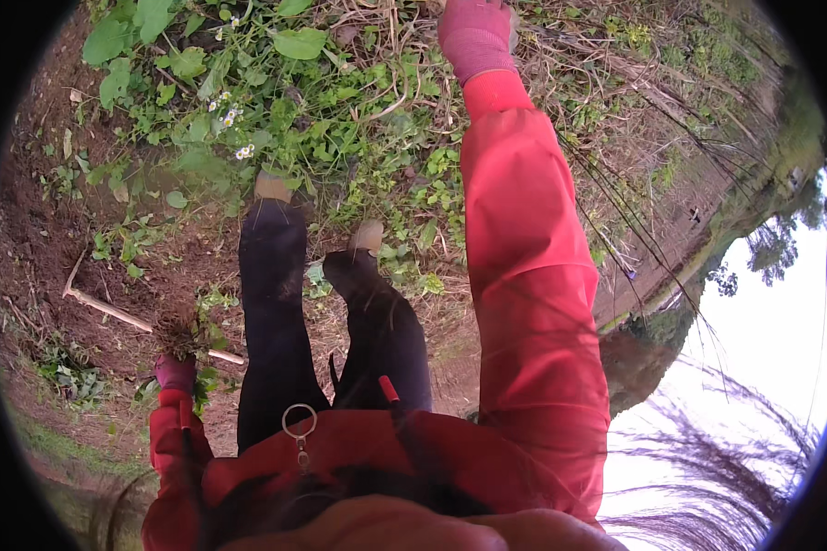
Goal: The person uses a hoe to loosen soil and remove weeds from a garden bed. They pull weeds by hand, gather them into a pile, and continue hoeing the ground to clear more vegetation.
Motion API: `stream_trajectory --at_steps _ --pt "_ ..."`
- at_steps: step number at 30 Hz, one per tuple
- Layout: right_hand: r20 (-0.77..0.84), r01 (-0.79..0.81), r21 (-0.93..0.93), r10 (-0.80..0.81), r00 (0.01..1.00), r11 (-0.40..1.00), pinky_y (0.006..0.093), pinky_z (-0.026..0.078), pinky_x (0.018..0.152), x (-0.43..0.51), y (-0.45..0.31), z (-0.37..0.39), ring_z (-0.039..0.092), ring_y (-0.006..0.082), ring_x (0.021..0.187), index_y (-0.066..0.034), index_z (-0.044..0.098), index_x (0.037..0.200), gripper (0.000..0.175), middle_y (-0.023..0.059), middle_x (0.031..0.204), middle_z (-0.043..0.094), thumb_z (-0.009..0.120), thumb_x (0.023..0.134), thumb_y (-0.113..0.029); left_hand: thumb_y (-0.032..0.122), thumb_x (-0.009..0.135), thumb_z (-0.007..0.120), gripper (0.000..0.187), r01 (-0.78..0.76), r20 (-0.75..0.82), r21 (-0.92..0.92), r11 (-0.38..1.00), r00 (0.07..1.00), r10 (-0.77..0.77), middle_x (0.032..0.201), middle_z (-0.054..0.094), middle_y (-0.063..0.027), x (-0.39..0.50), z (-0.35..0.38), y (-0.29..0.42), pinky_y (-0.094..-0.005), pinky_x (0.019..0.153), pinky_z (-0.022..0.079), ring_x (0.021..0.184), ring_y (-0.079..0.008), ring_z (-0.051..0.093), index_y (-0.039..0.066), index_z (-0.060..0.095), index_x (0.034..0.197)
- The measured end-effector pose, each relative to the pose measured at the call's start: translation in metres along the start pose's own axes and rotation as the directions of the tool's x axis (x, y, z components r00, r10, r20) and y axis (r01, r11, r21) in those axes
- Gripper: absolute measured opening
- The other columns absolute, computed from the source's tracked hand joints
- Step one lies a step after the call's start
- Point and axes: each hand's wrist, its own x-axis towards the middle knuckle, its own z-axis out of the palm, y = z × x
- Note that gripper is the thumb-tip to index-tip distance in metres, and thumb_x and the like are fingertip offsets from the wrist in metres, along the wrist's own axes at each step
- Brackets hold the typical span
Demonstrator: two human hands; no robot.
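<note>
My left hand [175, 375], in a purplish-pink work glove and red sleeve, is closed on a clump of uprooted weeds [182, 335] with leaves and soil-brown roots. Just past it a bare stick [114, 311] lies on the brown soil. My right hand [479, 31], gloved the same way, reaches out to the top edge of the view over dry stalks [558, 52]. Its fingers are mostly cut off by the picture's edge, so what they touch is hidden. Green weeds [331, 131] grow between my hands, with small white daisy-like flowers [229, 117] among them.
My legs in dark trousers and light-toed shoes [366, 236] stand at the edge of the weeds. A small heap of leafy weeds [72, 375] lies on the soil at the left. Long thin dry stems [634, 206] rise beside my right sleeve. A metal ring [299, 420] hangs at my chest.
</note>
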Motion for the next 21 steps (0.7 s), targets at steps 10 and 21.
stream_trajectory --at_steps 10,21 --pt "0.646 -0.527 0.164 0.312 0.696 0.834 0.0428 0.047 0.087 -0.097 0.039 0.096 0.06 0.0388 0.1 -0.0003 0.063 0.105 0.045 0.0244 0.104 0.063 0.059 0.083 -0.039 0.053 0.07 0.067 0.054 0.053 0.111 0.043 0.998 0.992 -0.058 0.104 0.065 -0.0179 -0.036 0.081 0.027 -0.0455 0.079 0.05 0.096 -0.0374 0.061 0.012 0.065 0.105" --pt "0.23 0.209 -0.157 -0.17 0.958 0.965 0.0403 0.05 0.073 -0.144 0.084 -0.122 0.065 0.0273 0.079 -0.0227 0.046 0.131 0.056 0.0092 0.086 0.065 0.066 0.079 -0.029 0.047 0.07 0.07 0.063 0.044 0.168 -0.022 0.999 0.985 -0.04 0.105 0.063 -0.0222 -0.086 0.078 0.118 -0.0444 0.086 0.048 0.1 -0.0376 0.059 0.002 0.057 0.113"
